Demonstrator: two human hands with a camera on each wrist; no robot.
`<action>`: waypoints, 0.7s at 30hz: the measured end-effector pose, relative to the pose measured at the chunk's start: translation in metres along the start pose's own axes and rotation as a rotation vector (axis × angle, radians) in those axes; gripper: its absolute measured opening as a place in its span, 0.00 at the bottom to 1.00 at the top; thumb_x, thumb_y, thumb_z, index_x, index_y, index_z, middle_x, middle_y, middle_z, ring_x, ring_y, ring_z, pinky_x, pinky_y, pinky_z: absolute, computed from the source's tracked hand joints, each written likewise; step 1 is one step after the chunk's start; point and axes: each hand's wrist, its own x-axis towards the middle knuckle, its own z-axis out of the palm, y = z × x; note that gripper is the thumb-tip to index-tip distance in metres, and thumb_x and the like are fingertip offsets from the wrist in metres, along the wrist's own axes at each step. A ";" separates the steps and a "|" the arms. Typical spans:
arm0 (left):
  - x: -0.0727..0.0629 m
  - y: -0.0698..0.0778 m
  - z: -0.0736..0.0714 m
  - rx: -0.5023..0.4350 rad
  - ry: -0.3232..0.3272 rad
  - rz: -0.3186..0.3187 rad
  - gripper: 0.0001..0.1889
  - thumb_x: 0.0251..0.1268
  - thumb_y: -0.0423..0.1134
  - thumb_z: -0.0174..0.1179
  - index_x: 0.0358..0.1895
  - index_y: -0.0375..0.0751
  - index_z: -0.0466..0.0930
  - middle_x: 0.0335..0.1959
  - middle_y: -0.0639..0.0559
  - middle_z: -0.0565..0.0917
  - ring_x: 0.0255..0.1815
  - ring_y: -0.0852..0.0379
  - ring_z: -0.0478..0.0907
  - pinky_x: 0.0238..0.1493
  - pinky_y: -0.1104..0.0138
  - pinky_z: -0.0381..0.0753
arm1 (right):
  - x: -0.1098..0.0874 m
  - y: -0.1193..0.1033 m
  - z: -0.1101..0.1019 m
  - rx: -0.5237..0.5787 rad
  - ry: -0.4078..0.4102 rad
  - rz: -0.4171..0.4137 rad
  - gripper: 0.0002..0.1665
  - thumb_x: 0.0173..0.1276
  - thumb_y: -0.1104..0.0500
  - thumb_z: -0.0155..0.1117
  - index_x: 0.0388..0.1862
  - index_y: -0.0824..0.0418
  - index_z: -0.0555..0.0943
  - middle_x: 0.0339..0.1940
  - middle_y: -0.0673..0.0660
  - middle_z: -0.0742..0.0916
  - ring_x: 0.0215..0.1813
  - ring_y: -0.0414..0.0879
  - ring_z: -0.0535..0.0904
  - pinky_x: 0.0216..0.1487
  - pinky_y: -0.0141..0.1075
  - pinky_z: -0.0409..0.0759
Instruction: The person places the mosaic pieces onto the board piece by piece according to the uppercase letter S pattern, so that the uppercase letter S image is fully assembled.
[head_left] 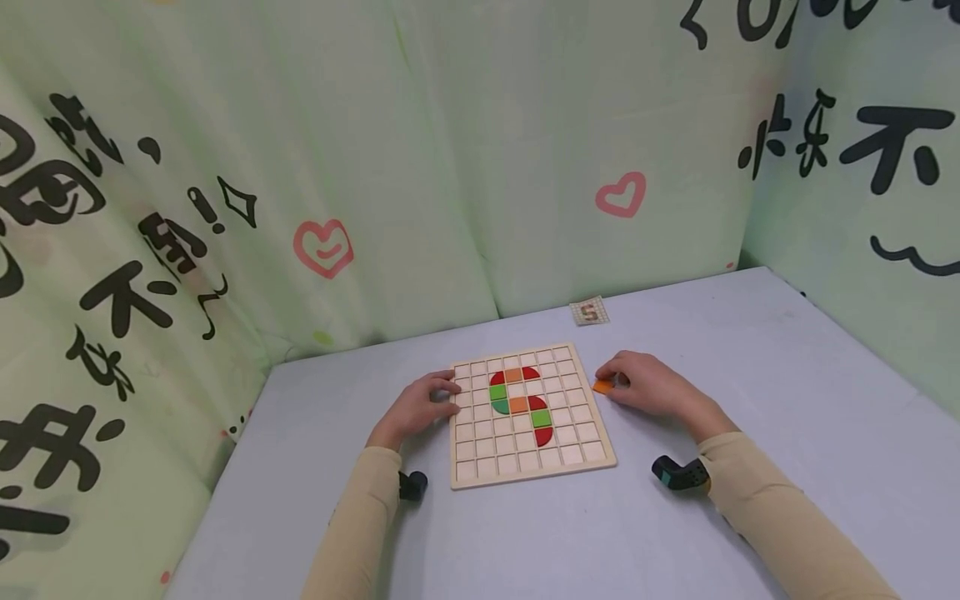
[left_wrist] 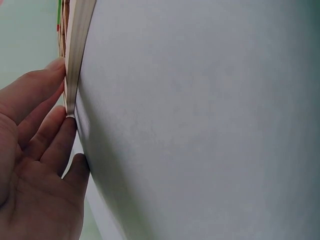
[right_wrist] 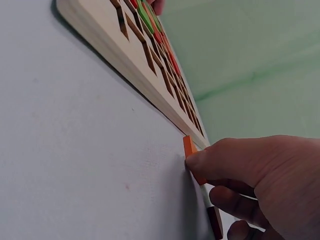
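A square wooden grid board (head_left: 480, 475) lies on the table, with red, green, teal and orange pieces set in an S-like shape. My left hand (head_left: 417, 407) is at its left edge; in the left wrist view the thumb and fingers (left_wrist: 57, 142) touch the rim, fairly straight. Just right of the board, my right hand (head_left: 651, 385) pinches an orange tile (right_wrist: 189, 146) between thumb and fingers, close to the tabletop. Below those fingers the right wrist view shows a dark red piece (right_wrist: 215, 222); whether they touch it I cannot tell.
A small card (head_left: 589, 312) with an S-shaped pattern lies behind the board near the table's (head_left: 525, 542) far edge. Black wrist devices are strapped on both arms, the right one (head_left: 678, 473) sticking out inward. A printed pale green curtain (head_left: 450, 167) hangs behind the table.
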 end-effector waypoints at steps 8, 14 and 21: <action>0.000 0.000 0.000 -0.005 0.000 -0.002 0.14 0.60 0.37 0.68 0.50 0.44 0.84 0.71 0.52 0.69 0.76 0.46 0.56 0.73 0.49 0.57 | 0.000 -0.001 0.000 -0.040 0.006 -0.017 0.18 0.62 0.65 0.66 0.51 0.69 0.82 0.42 0.56 0.83 0.43 0.50 0.76 0.46 0.45 0.78; -0.001 -0.001 0.001 -0.007 -0.007 -0.009 0.14 0.60 0.38 0.68 0.50 0.44 0.84 0.71 0.52 0.69 0.76 0.46 0.56 0.73 0.49 0.57 | -0.002 0.000 0.001 -0.067 -0.004 -0.034 0.15 0.62 0.63 0.67 0.48 0.67 0.84 0.41 0.55 0.84 0.45 0.50 0.77 0.49 0.47 0.79; -0.001 -0.001 0.002 -0.007 -0.003 -0.017 0.14 0.61 0.38 0.68 0.50 0.45 0.84 0.71 0.53 0.69 0.76 0.47 0.56 0.73 0.49 0.57 | -0.001 0.000 0.001 -0.076 -0.017 -0.037 0.16 0.63 0.62 0.69 0.49 0.67 0.84 0.41 0.54 0.83 0.43 0.48 0.76 0.45 0.43 0.77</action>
